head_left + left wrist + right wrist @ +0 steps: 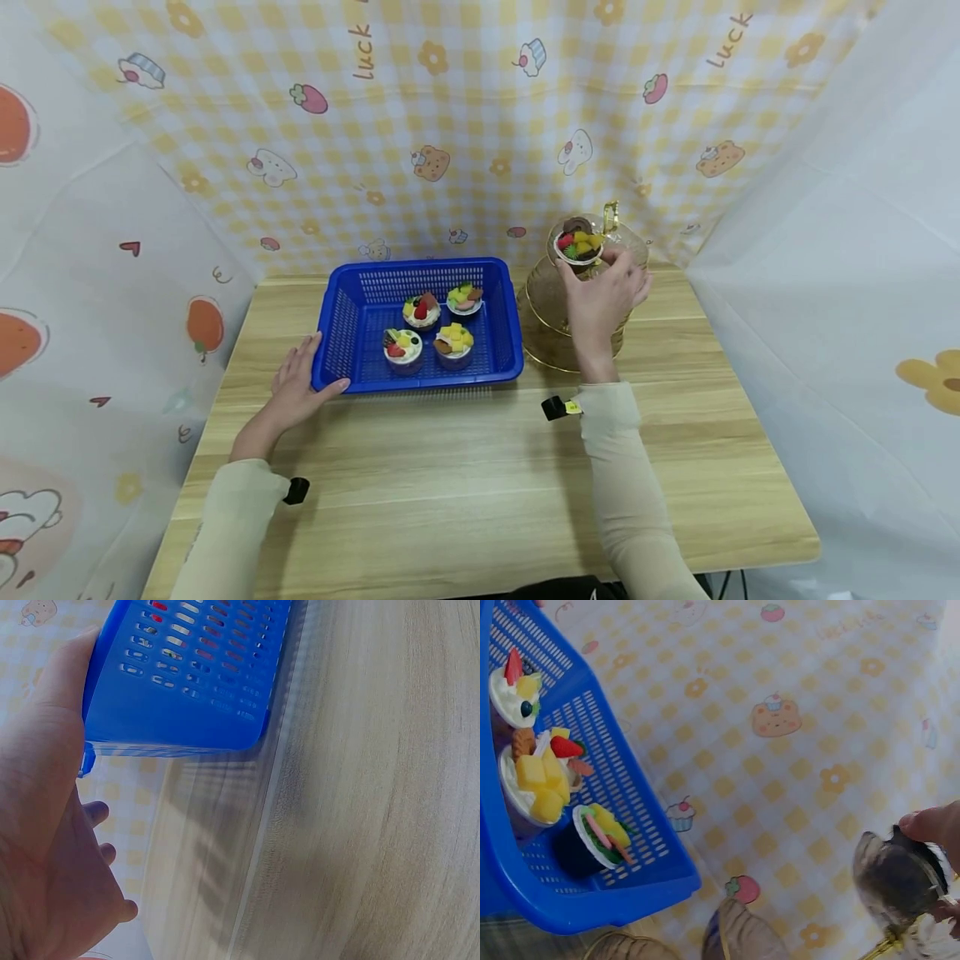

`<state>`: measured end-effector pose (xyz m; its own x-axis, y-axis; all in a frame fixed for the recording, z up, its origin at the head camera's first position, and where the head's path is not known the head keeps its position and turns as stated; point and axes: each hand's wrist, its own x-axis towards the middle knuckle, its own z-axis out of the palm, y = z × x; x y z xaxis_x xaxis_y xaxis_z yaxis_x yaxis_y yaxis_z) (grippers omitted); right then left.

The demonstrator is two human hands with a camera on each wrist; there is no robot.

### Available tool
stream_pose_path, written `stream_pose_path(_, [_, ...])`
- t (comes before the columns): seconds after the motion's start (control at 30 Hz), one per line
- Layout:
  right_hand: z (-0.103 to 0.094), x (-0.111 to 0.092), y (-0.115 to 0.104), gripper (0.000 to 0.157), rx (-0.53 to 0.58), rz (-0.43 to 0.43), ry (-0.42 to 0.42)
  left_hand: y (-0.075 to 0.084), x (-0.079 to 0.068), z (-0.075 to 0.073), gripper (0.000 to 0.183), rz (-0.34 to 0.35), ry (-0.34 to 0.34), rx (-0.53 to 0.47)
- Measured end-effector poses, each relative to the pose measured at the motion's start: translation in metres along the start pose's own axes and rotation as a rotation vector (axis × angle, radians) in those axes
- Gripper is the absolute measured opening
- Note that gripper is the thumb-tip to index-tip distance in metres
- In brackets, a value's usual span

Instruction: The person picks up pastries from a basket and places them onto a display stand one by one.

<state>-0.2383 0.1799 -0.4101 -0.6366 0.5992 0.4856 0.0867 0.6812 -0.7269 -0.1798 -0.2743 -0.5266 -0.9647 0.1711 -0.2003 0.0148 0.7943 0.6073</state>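
My right hand [603, 292] pinches a toy cupcake [577, 248] topped with red, yellow and green fruit and a brown piece. It holds the cupcake at the small top tier of a clear, gold-rimmed tiered stand [543, 296]. In the right wrist view the dark side of this cupcake [909, 870] shows behind the clear tier, with fingertips at its edge. My left hand [296, 387] rests at the near left corner of a blue plastic basket [416, 387]. Its thumb [71, 671] lies along the rim, and the other fingers spread loosely outside the wall.
Several toy fruit cupcakes [453, 343] stand upright inside the basket, towards its right half. The basket and stand sit side by side at the back of the wooden table [450, 483]. A yellow checked cloth [420, 108] hangs behind, with white printed sheets at both sides.
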Motion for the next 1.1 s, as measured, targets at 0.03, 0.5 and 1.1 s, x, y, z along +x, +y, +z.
stream_pose_path(0.03, [-0.003, -0.001, -0.001, 0.066, 0.004, 0.001, -0.002, 0.0, 0.0, 0.0, 0.105, 0.0, 0.0, -0.002])
stream_pose_path(0.5, [-0.028, -0.036, 0.004, 0.057, 0.185, -0.16, -0.071, 0.002, -0.003, -0.005, 0.104, 0.006, 0.006, 0.002])
stream_pose_path(1.1, [0.049, -0.071, -0.03, 0.055, 0.008, -0.545, -0.753, -0.002, 0.001, -0.001, 0.104, 0.007, -0.009, -0.01])
